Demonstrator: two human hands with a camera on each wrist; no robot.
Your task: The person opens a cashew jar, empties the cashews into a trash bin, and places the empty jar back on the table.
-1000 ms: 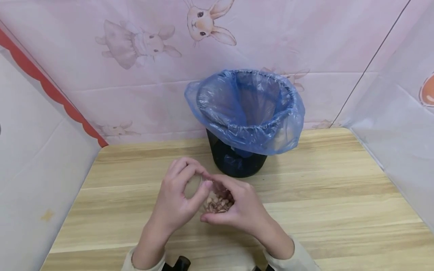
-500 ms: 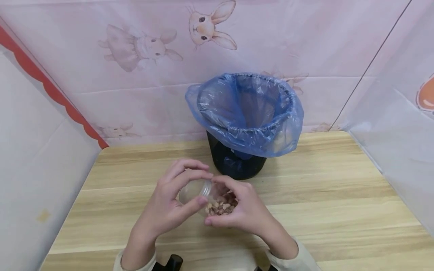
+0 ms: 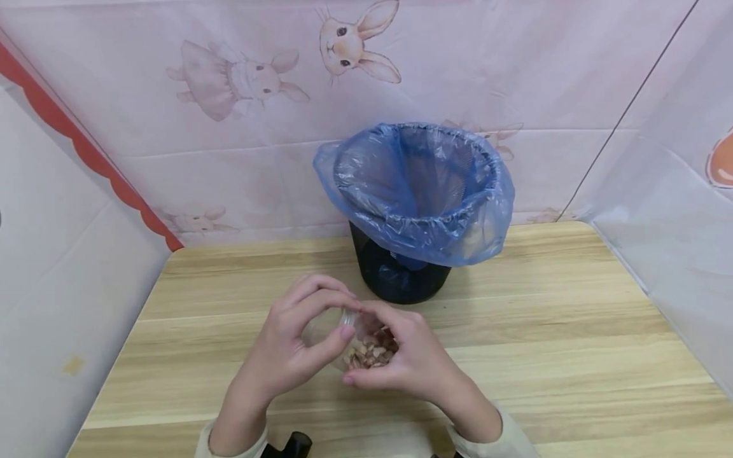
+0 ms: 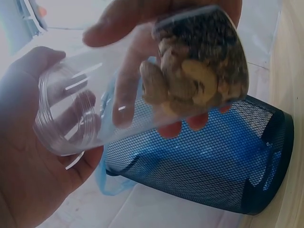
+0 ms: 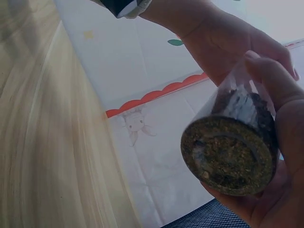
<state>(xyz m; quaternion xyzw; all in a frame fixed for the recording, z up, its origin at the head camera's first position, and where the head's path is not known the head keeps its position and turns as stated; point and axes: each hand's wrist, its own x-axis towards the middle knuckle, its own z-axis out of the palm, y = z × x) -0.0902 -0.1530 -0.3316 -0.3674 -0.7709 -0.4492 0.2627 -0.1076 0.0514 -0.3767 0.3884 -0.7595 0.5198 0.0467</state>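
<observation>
A clear plastic jar (image 4: 116, 80) lies tilted between both hands, its bottom end toward the right. Nuts (image 3: 372, 352), cashews (image 4: 202, 80) among them, have gathered in the bottom end with dark small bits. My left hand (image 3: 294, 334) curls its fingers and thumb around the ridged, see-through lid end (image 4: 66, 114). My right hand (image 3: 409, 350) grips the body near the bottom, thumb on the near side and fingers on the far side. In the right wrist view the jar's round base (image 5: 230, 156) faces the camera, with brown-green crumbs showing through it.
Just behind the hands stands a black mesh bin (image 3: 401, 280) lined with a blue plastic bag (image 3: 424, 235). The wooden table (image 3: 572, 343) runs back to a pink wall sheet (image 3: 240, 159) printed with rabbits. White sheets (image 3: 57, 305) border both sides.
The left hand opened slightly away from the lid end half a second ago, baring it, then came back around it. The right hand keeps its grip; the contents shifted a little.
</observation>
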